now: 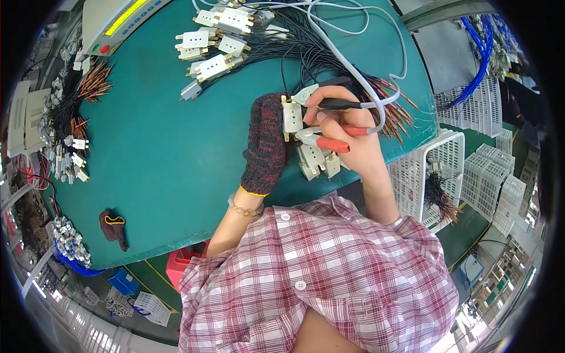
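Note:
My left hand (266,141), in a dark knitted glove, grips a white rectangular electrical part (292,117) with small round holes and brass tabs at its ends. Bare, my right hand (353,129) holds two test clips on grey cables. The black-handled clip (336,103) meets the part's upper end, and the red-handled clip (329,143) sits by its lower end; whether each jaw bites a tab is too small to tell. More white parts (312,159) lie just below my right hand, partly hidden by it.
Wired white parts (234,21) are heaped at the far side of the green table (165,135), their black leads ending in copper tips (395,112). A meter (118,26) stands far left. More parts (76,159) line the left edge. A glove (113,228) lies near left; white crates (441,153) stand right.

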The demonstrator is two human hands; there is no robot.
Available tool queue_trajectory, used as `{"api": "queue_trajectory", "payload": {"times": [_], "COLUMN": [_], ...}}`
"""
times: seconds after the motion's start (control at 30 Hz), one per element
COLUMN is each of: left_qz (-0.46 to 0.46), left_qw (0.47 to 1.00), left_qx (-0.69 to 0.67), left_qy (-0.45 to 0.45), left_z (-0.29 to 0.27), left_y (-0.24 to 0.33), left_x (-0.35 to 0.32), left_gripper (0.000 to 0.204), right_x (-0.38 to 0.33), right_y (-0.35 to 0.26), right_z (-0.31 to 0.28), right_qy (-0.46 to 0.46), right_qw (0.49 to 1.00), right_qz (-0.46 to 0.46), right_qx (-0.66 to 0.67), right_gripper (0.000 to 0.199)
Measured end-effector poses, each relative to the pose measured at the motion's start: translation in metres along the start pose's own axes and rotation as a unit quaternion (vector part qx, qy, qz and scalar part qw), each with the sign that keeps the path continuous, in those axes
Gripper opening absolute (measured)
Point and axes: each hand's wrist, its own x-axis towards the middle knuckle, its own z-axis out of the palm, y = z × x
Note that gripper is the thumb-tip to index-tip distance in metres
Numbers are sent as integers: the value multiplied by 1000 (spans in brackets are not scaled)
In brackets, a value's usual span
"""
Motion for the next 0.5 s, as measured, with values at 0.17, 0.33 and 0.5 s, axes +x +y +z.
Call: {"api": "queue_trajectory", "payload": {"times": [0.17,0.33,0.5], "left_qz": [18,13,10], "left_qw": [999,999,998], "left_qx": [19,-18,-12], "left_qy": [18,46,54], "left_z": [2,9,11], "left_y": [0,-2,4], "left_x": [-4,-4,-11], "left_gripper": [61,61,60], "right_x": [2,7,7], "right_y": [-1,-4,-2], "right_z": [4,9,4], "right_qy": [12,30,5], "right_qw": [1000,998,998], "right_qz": [15,31,26], "right_qx": [13,55,49], "right_gripper": [25,24,21]}}
